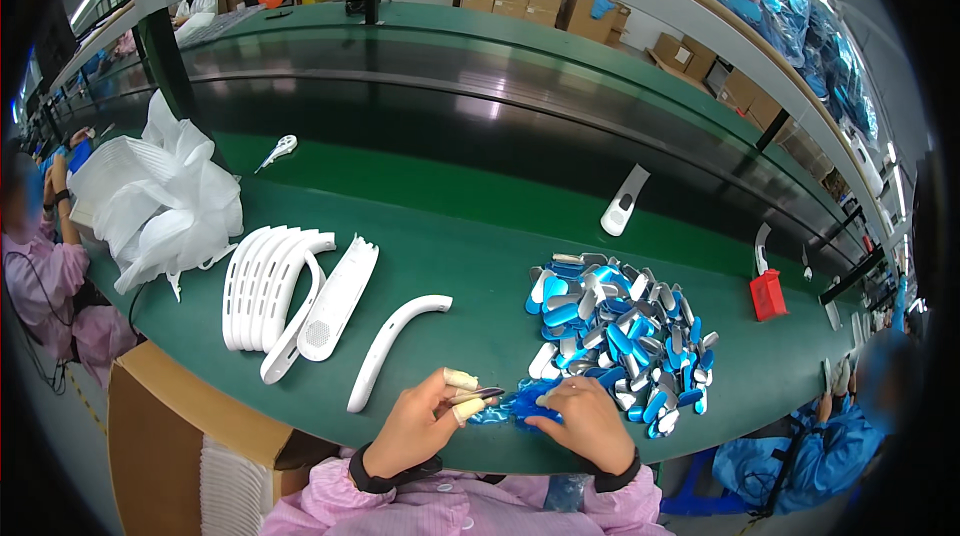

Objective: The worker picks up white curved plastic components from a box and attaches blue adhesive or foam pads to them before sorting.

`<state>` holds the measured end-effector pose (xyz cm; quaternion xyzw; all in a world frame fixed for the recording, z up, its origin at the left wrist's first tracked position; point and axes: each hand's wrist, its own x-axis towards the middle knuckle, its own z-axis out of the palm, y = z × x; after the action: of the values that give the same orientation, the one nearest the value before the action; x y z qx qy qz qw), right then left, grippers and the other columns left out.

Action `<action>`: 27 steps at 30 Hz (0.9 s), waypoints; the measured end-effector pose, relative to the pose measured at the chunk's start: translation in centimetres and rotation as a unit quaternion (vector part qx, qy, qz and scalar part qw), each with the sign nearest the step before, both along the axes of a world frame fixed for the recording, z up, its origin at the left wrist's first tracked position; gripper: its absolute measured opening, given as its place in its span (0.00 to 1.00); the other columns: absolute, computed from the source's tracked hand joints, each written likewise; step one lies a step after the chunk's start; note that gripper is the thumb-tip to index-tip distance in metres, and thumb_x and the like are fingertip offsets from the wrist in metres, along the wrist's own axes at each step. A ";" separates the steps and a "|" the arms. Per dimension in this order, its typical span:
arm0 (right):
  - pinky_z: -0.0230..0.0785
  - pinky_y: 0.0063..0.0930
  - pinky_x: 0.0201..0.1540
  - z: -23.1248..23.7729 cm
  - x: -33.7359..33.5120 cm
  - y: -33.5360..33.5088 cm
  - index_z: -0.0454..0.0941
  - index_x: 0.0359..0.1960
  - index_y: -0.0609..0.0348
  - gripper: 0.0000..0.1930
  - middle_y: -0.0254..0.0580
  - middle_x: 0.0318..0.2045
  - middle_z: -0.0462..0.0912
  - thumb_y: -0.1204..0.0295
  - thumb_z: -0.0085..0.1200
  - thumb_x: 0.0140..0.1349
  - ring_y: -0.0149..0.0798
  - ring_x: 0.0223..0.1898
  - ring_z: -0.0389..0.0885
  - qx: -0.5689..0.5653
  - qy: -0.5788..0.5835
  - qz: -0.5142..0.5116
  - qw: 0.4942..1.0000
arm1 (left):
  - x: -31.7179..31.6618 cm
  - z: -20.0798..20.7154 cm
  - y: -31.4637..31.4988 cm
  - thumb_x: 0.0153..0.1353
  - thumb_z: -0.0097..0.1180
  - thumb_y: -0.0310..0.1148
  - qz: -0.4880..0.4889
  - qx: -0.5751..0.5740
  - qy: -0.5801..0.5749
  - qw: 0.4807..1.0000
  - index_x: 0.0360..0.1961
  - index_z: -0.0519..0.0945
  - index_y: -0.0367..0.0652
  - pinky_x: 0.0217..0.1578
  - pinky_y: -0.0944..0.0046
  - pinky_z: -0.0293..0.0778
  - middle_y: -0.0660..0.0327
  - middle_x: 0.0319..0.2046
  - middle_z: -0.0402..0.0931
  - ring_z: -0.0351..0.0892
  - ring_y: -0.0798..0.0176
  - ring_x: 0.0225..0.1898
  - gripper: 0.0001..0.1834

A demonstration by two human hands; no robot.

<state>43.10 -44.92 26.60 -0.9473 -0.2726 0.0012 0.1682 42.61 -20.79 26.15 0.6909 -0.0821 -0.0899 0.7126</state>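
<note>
My left hand (pixel 420 423), with pale finger cots on the thumb and index finger, pinches a small dark oval piece (pixel 480 394) by the table's near edge. Beside it my right hand (pixel 592 423) has its fingers closed on crumpled blue film (pixel 530 402), which lies partly on the green table. Just right of that hand spreads a heap of small oval pieces (pixel 625 336), some blue-faced, some silver or white. A single curved white plastic part (pixel 392 348) lies left of my left hand. Farther left sit several nested curved white parts (pixel 265 291) and a perforated white part (pixel 338 306).
White foam wrapping (pixel 155 201) is bunched at the left. A dark conveyor belt (pixel 440 101) runs behind the table, with a white part (pixel 624 202) near its edge. A red bin (pixel 767 296) stands right. An opened cardboard box (pixel 180 426) is lower left. Other people sit at both sides.
</note>
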 end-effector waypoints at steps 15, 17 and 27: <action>0.68 0.20 0.36 -0.3 1.7 4.2 0.77 0.38 0.68 0.07 0.40 0.32 0.81 0.75 0.51 0.63 0.28 0.32 0.77 0.565 0.396 -0.083 0.719 | -0.5 0.5 0.8 0.55 0.63 0.28 -0.014 -0.026 -0.012 0.999 0.29 0.80 0.35 0.26 0.72 0.68 0.63 0.27 0.78 0.74 0.72 0.26 0.07; 0.68 0.21 0.36 -1.0 1.8 4.1 0.77 0.39 0.67 0.08 0.41 0.32 0.81 0.74 0.51 0.64 0.30 0.32 0.77 0.585 0.427 -0.070 0.686 | -0.3 0.8 0.9 0.55 0.62 0.29 -0.021 0.009 -0.064 0.998 0.27 0.80 0.36 0.25 0.71 0.67 0.62 0.26 0.78 0.73 0.70 0.25 0.06; 0.69 0.27 0.37 -0.6 2.4 5.0 0.74 0.40 0.70 0.12 0.47 0.28 0.80 0.70 0.48 0.65 0.35 0.30 0.77 0.698 0.474 -0.016 0.536 | 0.5 -1.2 0.8 0.64 0.48 0.28 0.113 -0.433 0.009 0.894 0.34 0.70 0.41 0.37 0.66 0.69 0.54 0.33 0.76 0.72 0.66 0.28 0.03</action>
<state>45.51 -39.87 25.97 -0.3940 -0.0518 0.2569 0.8810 43.11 -19.97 24.92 0.3181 -0.0280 0.0295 0.9472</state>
